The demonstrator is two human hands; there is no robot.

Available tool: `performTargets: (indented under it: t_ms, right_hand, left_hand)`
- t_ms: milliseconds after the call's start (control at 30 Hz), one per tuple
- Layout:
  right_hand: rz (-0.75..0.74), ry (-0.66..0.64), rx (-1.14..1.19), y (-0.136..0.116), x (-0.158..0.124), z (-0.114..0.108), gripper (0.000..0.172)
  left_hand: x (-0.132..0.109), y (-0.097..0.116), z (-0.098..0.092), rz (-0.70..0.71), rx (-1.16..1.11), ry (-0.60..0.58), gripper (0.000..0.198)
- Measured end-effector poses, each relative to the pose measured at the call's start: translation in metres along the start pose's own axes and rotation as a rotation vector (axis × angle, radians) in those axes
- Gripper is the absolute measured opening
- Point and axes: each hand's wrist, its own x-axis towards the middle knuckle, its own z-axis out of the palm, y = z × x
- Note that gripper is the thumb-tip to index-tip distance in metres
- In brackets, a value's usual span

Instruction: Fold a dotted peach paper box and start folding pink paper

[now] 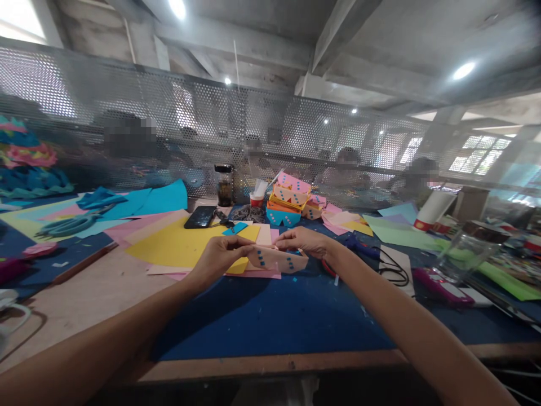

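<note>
Above the blue table covering, both hands hold a peach folded-paper piece point(276, 259) with small dark-blue squares on its near side. My left hand point(220, 256) pinches its left end between thumb and fingers. The fingers of my right hand point(304, 241) are closed at the top edge, near the middle and right; whether they grip something small as well is hidden. Just behind lie yellow sheets point(169, 242) and pink ones, with a small blue strip point(235, 229) on top. Farther back stands a stack of similar folded-paper pieces point(289, 197) in pink, orange and blue.
A phone point(200, 217), a dark-lidded jar point(224, 186) and scissors point(78, 220) lie or stand toward the back and left. To the right are a blue glue gun point(359, 246) with its cord, a glass jar point(467, 254) and a purple device point(442, 286). A perforated metal screen point(270, 124) borders the table.
</note>
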Motion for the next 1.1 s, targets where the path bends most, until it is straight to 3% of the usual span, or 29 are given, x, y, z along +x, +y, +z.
performTargets:
  t_ms: [1100]
  right_hand:
    - [-0.117, 0.105, -0.184, -0.007, 0.003, 0.012, 0.017]
  left_hand:
    - [0.0, -0.002, -0.001, -0.002, -0.006, -0.01, 0.029]
